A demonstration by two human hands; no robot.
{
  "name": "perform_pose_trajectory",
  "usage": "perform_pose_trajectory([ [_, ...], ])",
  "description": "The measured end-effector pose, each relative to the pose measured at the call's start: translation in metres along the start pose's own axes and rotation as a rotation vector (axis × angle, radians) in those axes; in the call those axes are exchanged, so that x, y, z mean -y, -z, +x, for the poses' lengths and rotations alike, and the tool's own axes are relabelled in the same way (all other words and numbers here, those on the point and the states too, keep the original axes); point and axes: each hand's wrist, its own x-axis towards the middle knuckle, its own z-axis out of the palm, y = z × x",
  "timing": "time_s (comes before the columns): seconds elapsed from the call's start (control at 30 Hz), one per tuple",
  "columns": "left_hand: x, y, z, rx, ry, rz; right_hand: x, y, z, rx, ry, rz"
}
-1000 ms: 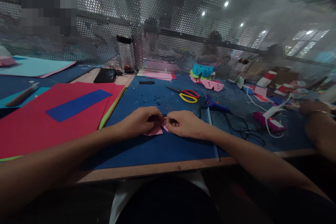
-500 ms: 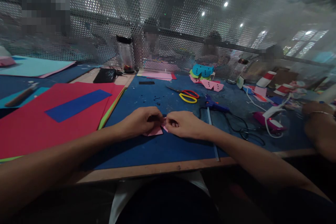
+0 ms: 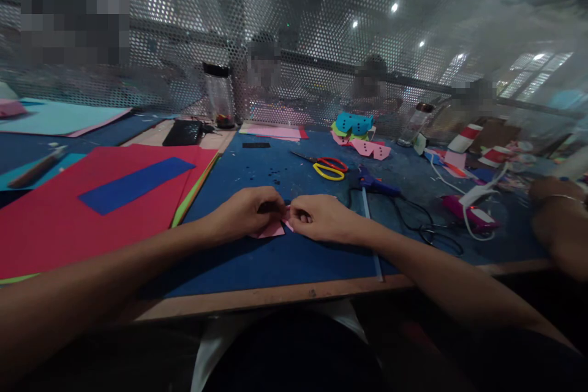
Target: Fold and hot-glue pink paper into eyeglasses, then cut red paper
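Note:
A small pink paper piece point(image 3: 271, 230) lies on the blue table between my two hands, mostly covered by them. My left hand point(image 3: 255, 211) is closed, its thumb and fingers pinching the paper's inner part. From the other side my right hand point(image 3: 319, 215) grips the same piece with curled fingers. The two sets of fingertips nearly meet, so the exact hold is hidden. Small black dots point(image 3: 273, 173) are scattered on the table just beyond my left hand, and a black strip point(image 3: 256, 145) lies farther back.
Red-and-yellow-handled scissors point(image 3: 329, 168), a blue glue gun point(image 3: 377, 184) with its cord and a clear glue stick point(image 3: 371, 226) lie to the right. Red sheets point(image 3: 59, 220) cover the left. Folded dotted paper pieces point(image 3: 353, 124) stand behind. Another person's hand point(image 3: 558, 202) rests at far right.

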Motion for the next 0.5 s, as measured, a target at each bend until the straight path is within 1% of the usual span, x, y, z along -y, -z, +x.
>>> perform_pose_trajectory([
  [0.27, 0.0013, -0.0008, -0.0002, -0.010, -0.006, 0.009, -0.0005, 0.0000, -0.0003, -0.001, 0.007, -0.003],
  [0.5, 0.0008, -0.0014, -0.0003, -0.006, 0.020, -0.020, -0.0021, -0.0011, -0.0002, -0.014, 0.024, -0.015],
])
